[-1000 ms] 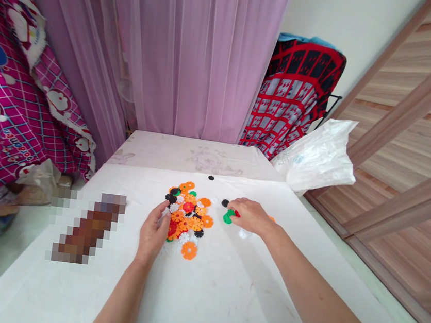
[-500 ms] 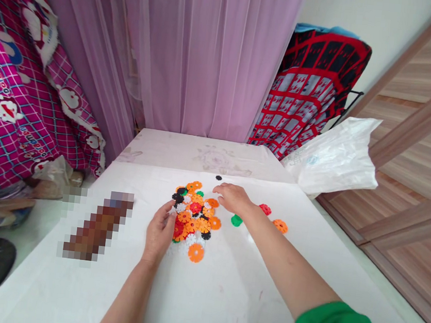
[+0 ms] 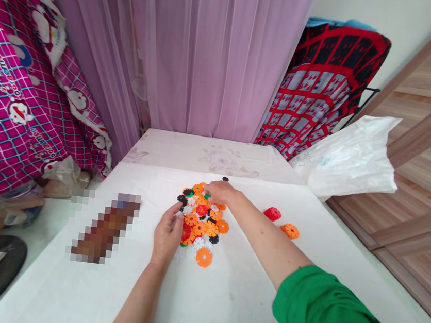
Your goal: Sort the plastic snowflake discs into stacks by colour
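Observation:
A heap of small flower-shaped plastic discs, orange, red, white, black and green, lies on the white table. My left hand rests on the heap's left edge, fingers lightly bent against the discs. Across the top of the heap reaches my right hand, its fingertips down on the far pieces; whether it grips one cannot be told. To the right, apart from the heap, lie a red disc and an orange disc. One orange disc sits just below the heap.
A single black disc lies beyond the heap. A blurred brown object lies on the table's left. A white plastic bag hangs off the right far corner. Purple curtains, pink bedding and a red patterned cloth stand behind.
My right hand has moved left from the loose discs to the far top of the heap. The green disc beside it is now hidden. My left hand has stayed put.

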Demonstrator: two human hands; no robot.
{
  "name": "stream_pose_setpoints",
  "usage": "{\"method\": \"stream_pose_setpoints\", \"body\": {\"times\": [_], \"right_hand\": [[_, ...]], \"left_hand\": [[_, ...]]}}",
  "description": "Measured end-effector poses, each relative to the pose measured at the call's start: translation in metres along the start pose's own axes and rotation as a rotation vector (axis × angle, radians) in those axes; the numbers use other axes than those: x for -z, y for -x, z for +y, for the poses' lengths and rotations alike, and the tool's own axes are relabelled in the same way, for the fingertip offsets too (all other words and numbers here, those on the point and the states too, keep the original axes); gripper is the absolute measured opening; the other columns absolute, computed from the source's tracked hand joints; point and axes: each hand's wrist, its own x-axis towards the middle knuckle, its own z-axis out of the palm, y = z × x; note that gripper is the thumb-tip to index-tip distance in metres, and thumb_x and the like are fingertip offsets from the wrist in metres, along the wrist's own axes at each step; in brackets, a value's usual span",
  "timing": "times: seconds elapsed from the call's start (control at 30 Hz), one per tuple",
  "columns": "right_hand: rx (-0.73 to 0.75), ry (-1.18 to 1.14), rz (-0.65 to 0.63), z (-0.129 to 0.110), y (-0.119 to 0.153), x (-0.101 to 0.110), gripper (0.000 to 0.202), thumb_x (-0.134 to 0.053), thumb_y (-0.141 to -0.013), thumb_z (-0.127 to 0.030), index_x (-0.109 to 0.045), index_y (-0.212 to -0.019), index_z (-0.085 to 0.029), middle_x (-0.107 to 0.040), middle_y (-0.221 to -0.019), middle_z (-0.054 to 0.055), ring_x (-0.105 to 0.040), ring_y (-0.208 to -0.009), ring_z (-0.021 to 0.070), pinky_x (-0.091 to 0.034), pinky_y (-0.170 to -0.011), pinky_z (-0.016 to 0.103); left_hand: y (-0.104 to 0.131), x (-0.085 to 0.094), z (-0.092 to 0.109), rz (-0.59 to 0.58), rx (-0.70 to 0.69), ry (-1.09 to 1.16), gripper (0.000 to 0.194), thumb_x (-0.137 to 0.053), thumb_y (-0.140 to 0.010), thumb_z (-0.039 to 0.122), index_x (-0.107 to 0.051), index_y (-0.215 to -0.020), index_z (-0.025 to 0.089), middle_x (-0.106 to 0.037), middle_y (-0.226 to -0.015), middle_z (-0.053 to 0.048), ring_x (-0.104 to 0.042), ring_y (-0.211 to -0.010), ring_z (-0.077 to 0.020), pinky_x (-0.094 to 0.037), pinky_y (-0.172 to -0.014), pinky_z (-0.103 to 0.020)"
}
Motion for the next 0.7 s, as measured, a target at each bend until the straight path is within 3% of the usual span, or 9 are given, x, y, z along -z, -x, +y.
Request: {"method": "stream_pose_setpoints", "body": {"times": [0.17,0.37,0.53,0.7], "right_hand": [[-0.044,0.001,0.011,0.006,0.014,0.008,0.03,-0.06,-0.075,-0.03,-0.072,-0.101,-0.021,-0.072,-0.106,0.011,-0.066,-0.096,0.0231,-0.045,-0.072,0.027],[-0.154,-0.043,0.059,0.055,0.074,0.024,0.033,-0.057,-0.078,-0.031,-0.069,-0.107,-0.023,-0.07,-0.111,0.007,-0.064,-0.099,0.0222,-0.044,-0.073,0.027],[-0.156,-0.096,0.069,0.066,0.121,0.009,0.031,-0.06,-0.074,-0.03,-0.069,-0.104,-0.024,-0.071,-0.108,0.003,-0.064,-0.095,0.0199,-0.042,-0.071,0.025],[-0.168,-0.106,0.064,0.058,0.132,-0.01,0.03,-0.06,-0.073,-0.029,-0.068,-0.102,-0.025,-0.07,-0.108,0.003,-0.064,-0.094,0.0194,-0.04,-0.07,0.025]], "left_hand": [[-0.001,0.0,-0.001,-0.007,-0.017,0.018,0.042,-0.053,-0.085,0.04,-0.06,-0.122,0.022,-0.065,-0.12,-0.008,-0.063,-0.102,-0.0181,-0.05,-0.092,-0.034],[-0.001,-0.001,-0.001,-0.009,-0.015,0.012,0.042,-0.053,-0.084,0.039,-0.06,-0.121,0.022,-0.066,-0.119,-0.008,-0.063,-0.1,-0.0183,-0.049,-0.094,-0.036],[-0.003,-0.001,-0.001,-0.019,-0.017,0.002,0.043,-0.052,-0.084,0.041,-0.059,-0.123,0.022,-0.066,-0.118,-0.008,-0.064,-0.099,-0.0186,-0.049,-0.094,-0.036],[-0.004,0.002,-0.001,-0.01,-0.012,0.008,0.045,-0.054,-0.082,0.043,-0.06,-0.122,0.022,-0.069,-0.112,-0.007,-0.066,-0.095,-0.0188,-0.051,-0.09,-0.035]]}}
